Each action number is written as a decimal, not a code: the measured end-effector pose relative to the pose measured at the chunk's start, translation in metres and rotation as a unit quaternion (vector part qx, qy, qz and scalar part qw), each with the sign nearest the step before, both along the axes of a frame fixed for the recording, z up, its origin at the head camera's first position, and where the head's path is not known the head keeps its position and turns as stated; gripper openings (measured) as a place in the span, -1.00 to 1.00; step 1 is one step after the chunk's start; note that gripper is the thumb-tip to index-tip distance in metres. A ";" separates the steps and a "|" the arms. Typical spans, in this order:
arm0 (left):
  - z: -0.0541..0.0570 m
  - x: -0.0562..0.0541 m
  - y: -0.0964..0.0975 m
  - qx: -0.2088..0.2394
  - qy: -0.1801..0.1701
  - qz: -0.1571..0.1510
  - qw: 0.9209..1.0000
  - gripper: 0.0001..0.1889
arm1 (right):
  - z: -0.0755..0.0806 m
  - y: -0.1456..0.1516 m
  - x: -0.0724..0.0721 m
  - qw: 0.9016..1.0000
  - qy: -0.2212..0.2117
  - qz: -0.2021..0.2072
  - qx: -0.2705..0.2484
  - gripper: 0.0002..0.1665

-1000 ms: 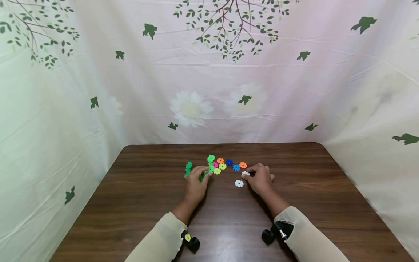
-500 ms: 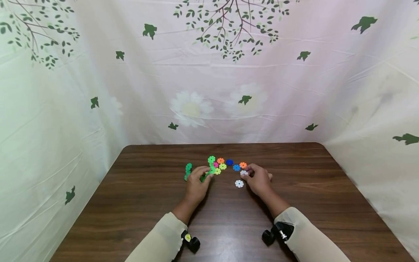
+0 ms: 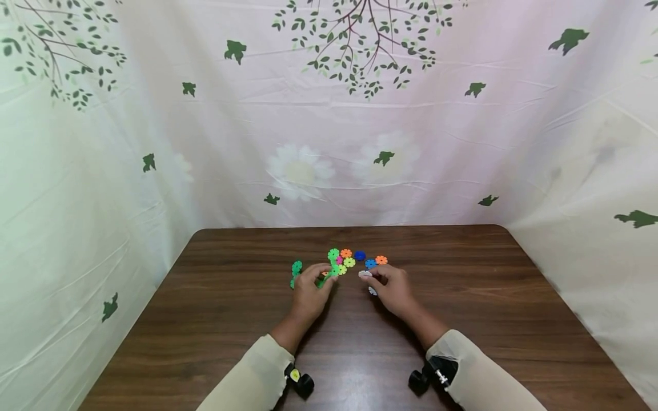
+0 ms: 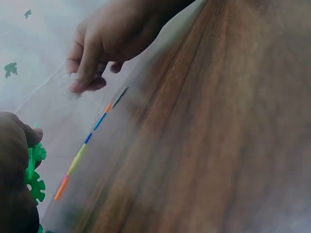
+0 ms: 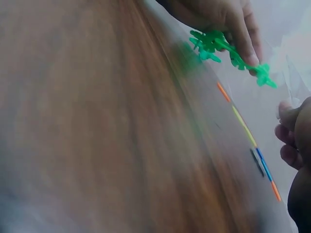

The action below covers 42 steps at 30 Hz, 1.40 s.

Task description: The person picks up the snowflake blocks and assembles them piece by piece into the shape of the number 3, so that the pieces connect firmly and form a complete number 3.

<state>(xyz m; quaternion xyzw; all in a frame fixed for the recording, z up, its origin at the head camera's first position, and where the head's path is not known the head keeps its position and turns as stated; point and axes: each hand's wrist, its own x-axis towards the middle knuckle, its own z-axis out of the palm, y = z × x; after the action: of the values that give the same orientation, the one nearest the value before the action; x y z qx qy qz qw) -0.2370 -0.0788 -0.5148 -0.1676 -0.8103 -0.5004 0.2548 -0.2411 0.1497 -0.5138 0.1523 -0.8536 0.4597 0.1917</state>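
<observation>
My left hand (image 3: 309, 292) grips a joined string of green notched flower discs (image 3: 334, 254) above the table; parts of it stick out on both sides of the fingers. In the right wrist view these green discs (image 5: 209, 41) show slotted into one another at angles. My right hand (image 3: 393, 288) pinches a white notched disc (image 3: 364, 274) between thumb and fingers, raised and tilted, to the right of the green string. A second white disc (image 3: 372, 291) lies on the table, partly hidden beneath the right hand.
Loose discs lie flat beyond the hands: orange (image 3: 346, 253), pink (image 3: 338, 260), yellow-green (image 3: 349, 262), dark blue (image 3: 360, 256), blue (image 3: 370, 264) and another orange disc (image 3: 381, 260). The brown wooden table (image 3: 231, 319) ends at a printed curtain (image 3: 329, 125).
My right hand has lifted the white disc and moved left with it, toward the green string, now covering part of the other white disc. The left hand's green string has shifted slightly nearer.
</observation>
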 end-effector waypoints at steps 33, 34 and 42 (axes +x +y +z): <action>0.002 0.011 0.016 -0.011 0.016 -0.004 1.000 -0.75 | 0.003 -0.024 0.014 0.993 0.093 0.071 -0.013 -0.89; 0.003 0.011 0.016 -0.012 0.011 -0.001 1.000 -0.75 | 0.003 -0.024 0.014 0.993 0.095 0.074 -0.013 -0.89; 0.007 0.016 0.016 0.003 0.004 0.001 1.000 -0.78 | 0.003 -0.028 0.017 0.989 0.136 0.062 -0.002 -0.82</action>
<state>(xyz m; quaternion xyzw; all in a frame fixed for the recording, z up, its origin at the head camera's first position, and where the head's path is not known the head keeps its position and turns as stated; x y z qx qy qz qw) -0.2211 -0.0628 -0.5082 -0.1678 -0.8081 -0.5018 0.2587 -0.2239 0.1218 -0.5105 0.2659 -0.8077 0.4471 0.2775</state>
